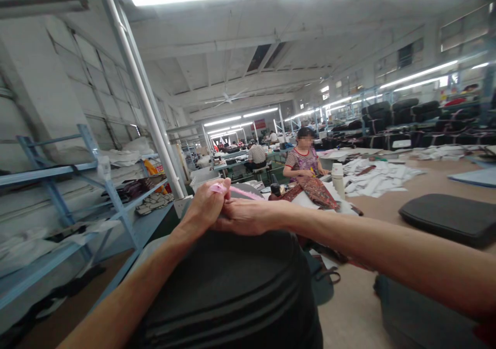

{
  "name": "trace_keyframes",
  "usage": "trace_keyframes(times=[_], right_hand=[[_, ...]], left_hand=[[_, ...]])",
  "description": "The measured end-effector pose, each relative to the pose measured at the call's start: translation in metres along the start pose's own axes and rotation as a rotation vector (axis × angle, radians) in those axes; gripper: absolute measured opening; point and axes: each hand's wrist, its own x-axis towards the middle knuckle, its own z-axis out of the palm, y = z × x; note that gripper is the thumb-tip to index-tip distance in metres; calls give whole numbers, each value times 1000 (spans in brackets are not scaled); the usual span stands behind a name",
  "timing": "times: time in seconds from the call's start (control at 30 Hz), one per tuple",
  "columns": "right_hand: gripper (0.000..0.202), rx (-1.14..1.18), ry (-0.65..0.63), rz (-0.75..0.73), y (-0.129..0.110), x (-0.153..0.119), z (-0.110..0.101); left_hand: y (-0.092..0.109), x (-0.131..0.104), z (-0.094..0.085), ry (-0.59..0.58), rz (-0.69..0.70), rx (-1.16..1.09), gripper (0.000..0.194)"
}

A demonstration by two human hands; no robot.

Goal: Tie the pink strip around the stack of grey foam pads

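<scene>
My left hand (205, 207) is closed around a thin pink tool (232, 190) whose tip sticks out to the right. My right hand (248, 217) lies flat against the left hand, fingers pressed to it, at the top edge of a large dark grey padded cover (232, 292) that fills the lower middle of the view. Both forearms reach in from the bottom corners. What the right hand's fingers hold is hidden behind the left hand.
Blue metal shelving (93, 183) with cloth pieces stands on the left, and a white post (147, 101) rises beside it. A seated person (304, 160) works at the brown table (387, 204) with patterned fabric, a white flask (338, 178) and white sheets. A dark cushion (449, 217) lies right.
</scene>
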Motion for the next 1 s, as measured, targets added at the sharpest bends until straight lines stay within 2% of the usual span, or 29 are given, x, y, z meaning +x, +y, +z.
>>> trace_keyframes(times=[0.1, 0.2, 0.57, 0.7, 0.77, 0.83, 0.93, 1.0], right_hand=[[49, -97, -74, 171, 2, -20, -9], [62, -147, -179, 283, -2, -26, -10], [48, -207, -164, 223, -2, -25, -1], [43, -183, -131, 252, -6, -25, -2], [37, -161, -94, 271, -12, -27, -6], [34, -128, 14, 277, -18, -30, -13], [36, -10, 344, 251, -18, -31, -25], [27, 119, 480, 207, -8, -24, -29]], left_hand=[[-1, -1, 1, 1, 11, -11, 40], [-3, -3, 4, 11, -5, -57, 40], [-6, -8, 11, 145, 46, -194, 39], [-7, -5, 13, 140, 49, -210, 39], [-8, -4, 12, 122, 43, -185, 39], [-7, -6, 10, 95, 61, -149, 39], [-4, -11, 7, 55, 95, -121, 37], [-2, -15, 6, 40, 95, -126, 37]])
